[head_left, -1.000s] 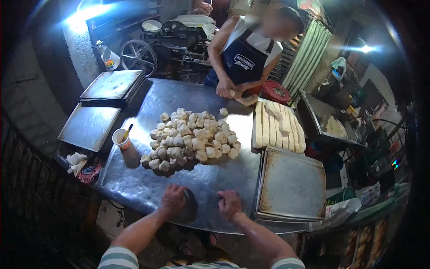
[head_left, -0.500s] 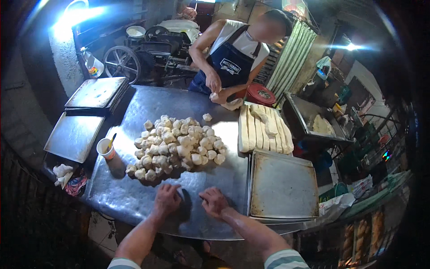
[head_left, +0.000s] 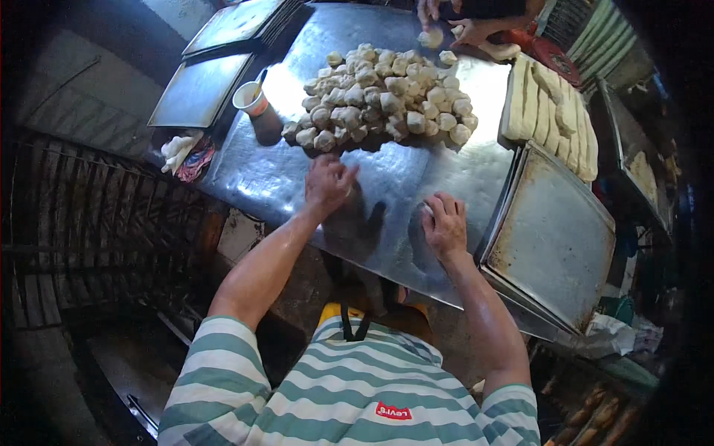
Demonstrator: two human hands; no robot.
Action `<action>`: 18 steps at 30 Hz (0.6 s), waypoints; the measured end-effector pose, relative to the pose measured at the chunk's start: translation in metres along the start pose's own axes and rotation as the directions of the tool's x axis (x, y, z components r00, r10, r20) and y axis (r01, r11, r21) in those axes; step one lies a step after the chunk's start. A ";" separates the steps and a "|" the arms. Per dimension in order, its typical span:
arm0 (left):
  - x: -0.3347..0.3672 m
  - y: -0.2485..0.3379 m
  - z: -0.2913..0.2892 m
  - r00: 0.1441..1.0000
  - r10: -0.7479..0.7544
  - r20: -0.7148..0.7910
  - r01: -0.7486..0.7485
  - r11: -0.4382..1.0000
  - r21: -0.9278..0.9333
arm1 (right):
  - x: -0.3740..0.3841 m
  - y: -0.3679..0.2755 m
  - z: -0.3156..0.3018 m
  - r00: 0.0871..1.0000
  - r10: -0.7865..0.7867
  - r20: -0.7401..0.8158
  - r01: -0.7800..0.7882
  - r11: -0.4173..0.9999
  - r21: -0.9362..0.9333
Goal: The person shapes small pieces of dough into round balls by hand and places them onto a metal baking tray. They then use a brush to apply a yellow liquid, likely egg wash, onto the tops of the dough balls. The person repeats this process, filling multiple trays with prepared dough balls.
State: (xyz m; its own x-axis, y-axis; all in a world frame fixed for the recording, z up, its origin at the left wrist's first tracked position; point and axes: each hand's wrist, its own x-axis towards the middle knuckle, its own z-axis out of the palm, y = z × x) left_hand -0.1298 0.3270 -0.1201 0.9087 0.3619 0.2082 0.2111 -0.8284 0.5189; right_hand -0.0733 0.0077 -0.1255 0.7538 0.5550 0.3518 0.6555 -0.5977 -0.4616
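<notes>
A heap of rough, pale dough balls lies on the metal tabletop in front of me. My left hand is just below the near-left edge of the heap, fingers partly spread and slightly blurred, holding nothing I can see. Farther right, my right hand is over the bare metal, its fingers loosely bent and apart; what lies under the palm is hidden. Across the table, a co-worker's hand is near a separate dough ball.
Long dough strips lie side by side at the right. Nearer me is a stack of baking trays. More trays, a white and orange cup with a handle sticking out, and a crumpled cloth are on the left.
The view has tipped downward, bringing my striped shirt in and the co-worker's upper body out. My hands have moved farther apart, and my right fingers have loosened.
</notes>
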 end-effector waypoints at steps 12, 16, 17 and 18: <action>0.004 0.010 0.030 0.995 -0.034 0.094 0.002 0.948 0.319 | 0.066 0.016 0.002 0.906 0.416 0.077 -0.413 0.909 -0.059; 0.003 0.006 0.029 0.988 -0.062 0.141 0.022 0.963 0.268 | 0.068 0.008 0.014 0.934 0.354 0.045 -0.324 0.896 -0.304; 0.007 0.006 0.033 0.990 -0.051 0.128 0.017 0.966 0.256 | 0.070 0.012 0.013 0.942 0.331 0.064 -0.293 0.899 -0.326; 0.006 0.006 0.036 0.992 -0.041 0.116 0.012 0.970 0.245 | 0.069 0.016 0.014 0.947 0.310 0.085 -0.263 0.900 -0.347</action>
State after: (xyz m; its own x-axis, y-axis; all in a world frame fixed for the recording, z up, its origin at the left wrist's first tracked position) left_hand -0.1096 0.3087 -0.1457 0.9348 0.3437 0.0896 0.3032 -0.9035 0.3027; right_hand -0.0114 0.0447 -0.1198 0.9131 0.3895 0.1208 0.4074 -0.8851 -0.2251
